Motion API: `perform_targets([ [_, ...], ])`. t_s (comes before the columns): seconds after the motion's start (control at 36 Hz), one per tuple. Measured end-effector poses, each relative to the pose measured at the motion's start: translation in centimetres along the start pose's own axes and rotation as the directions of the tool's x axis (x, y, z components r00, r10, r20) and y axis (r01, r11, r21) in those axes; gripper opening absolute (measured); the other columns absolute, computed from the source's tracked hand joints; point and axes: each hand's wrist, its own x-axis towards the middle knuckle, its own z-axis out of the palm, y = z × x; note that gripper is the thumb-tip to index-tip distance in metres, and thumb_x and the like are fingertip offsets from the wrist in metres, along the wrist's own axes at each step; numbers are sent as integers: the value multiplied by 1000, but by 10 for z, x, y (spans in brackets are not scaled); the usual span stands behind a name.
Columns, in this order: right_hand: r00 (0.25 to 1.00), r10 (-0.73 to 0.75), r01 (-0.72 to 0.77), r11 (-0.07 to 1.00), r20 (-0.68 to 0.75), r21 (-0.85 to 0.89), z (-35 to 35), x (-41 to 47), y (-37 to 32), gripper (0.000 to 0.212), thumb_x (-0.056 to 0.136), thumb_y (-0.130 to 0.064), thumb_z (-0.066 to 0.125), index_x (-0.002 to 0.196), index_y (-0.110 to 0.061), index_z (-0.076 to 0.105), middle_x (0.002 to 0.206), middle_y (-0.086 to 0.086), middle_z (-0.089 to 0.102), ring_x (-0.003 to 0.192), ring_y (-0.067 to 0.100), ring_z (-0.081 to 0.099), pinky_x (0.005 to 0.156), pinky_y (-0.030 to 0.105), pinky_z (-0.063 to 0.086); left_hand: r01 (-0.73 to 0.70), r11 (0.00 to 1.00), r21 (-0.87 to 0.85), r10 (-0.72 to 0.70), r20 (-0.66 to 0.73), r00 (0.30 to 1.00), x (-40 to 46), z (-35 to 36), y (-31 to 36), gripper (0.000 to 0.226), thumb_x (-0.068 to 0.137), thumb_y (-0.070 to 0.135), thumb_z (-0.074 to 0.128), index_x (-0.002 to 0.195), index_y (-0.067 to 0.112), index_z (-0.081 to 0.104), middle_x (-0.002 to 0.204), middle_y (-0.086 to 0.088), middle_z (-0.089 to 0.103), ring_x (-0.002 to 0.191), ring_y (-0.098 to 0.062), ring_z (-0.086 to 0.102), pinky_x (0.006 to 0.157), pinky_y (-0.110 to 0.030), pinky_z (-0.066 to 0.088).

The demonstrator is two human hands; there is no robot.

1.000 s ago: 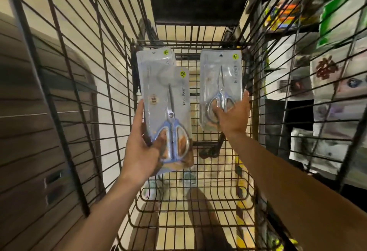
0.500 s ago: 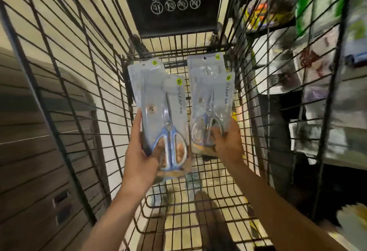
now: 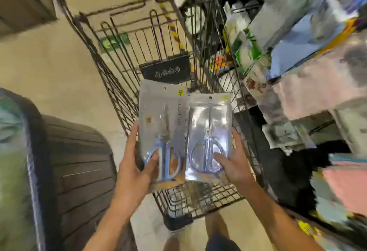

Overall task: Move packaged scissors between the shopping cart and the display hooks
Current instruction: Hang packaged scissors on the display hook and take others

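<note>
My left hand (image 3: 137, 165) grips clear blister packs of blue-handled scissors (image 3: 160, 123) by their lower left corner, thumb across the front. My right hand (image 3: 232, 163) holds another pack of blue-handled scissors (image 3: 210, 129) by its lower right corner. Both packs stand upright side by side, edges overlapping, above the near end of the wire shopping cart (image 3: 127, 109). How many packs are stacked in each hand I cannot tell. The view is motion-blurred.
A black sign plate (image 3: 166, 69) hangs on the cart's far end. Shelves of packaged goods (image 3: 297, 71) line the right side, close to the cart. A dark slatted unit (image 3: 79, 163) stands at the left. Beige floor (image 3: 49, 67) lies beyond.
The camera has pulled up and back out of the cart. Both hands have lifted their packs up above the basket and brought them together side by side.
</note>
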Motion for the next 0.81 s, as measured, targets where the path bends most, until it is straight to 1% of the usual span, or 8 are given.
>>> perform_targets([
  [0.14,990,-126,127,992,-54,-1,-2,-76,-44,84,89,15,63,149,-35,29,107,-34,69,80,-8,69,60,16,56,-123,992,20,122,54,991,-47,-45,45,86,93,5,69,157,40,24,155,18,43,140,-5,45,116,-39,40],
  [0.28,944,-271,284,958,-188,48,-6,-149,-67,74,92,-5,69,151,-36,36,144,-13,55,123,8,62,87,24,57,-199,980,-15,199,80,977,-89,-69,75,83,92,9,70,154,44,26,149,21,50,130,1,54,101,-19,50],
  [0.47,894,-347,379,923,-285,66,-24,-217,-74,70,92,-7,70,150,-34,41,141,-9,59,122,13,64,89,28,57,-233,971,-52,237,108,965,-121,-69,100,81,85,32,79,143,59,29,133,46,48,119,19,52,85,-4,48],
  [0.53,875,-347,385,922,-338,50,-33,-233,-73,70,92,-9,71,149,-38,41,142,-11,58,124,14,62,96,37,56,-240,970,-39,243,136,960,-127,-65,104,84,82,40,78,147,59,28,143,41,43,129,10,50,97,-17,50],
  [0.61,838,-356,414,909,-414,55,-51,-261,-73,70,91,-7,71,145,-43,44,137,-13,62,120,13,65,96,38,56,-229,971,-63,236,165,958,-135,-51,112,87,88,18,78,150,53,29,142,39,45,129,10,50,109,-46,47],
  [0.67,812,-357,434,898,-461,70,-67,-283,-72,70,91,-5,71,145,-40,43,134,-9,64,115,7,67,90,29,58,-233,967,-99,249,196,949,-145,-37,120,86,87,11,75,148,54,34,136,43,48,122,14,52,108,-47,47],
  [0.72,766,-379,470,881,-519,50,-84,-306,-69,69,91,1,68,147,-28,42,133,-13,62,110,-6,65,82,12,54,-249,960,-125,273,250,929,-157,-21,132,86,86,12,75,143,62,35,141,34,50,125,2,55,107,-47,48],
  [0.81,717,-370,498,865,-591,63,-117,-340,-58,70,91,2,67,149,-28,40,126,-20,67,110,2,68,81,19,58,-272,951,-146,305,307,901,-180,9,149,86,87,8,73,140,63,34,140,24,52,114,2,58,98,-39,52],
])
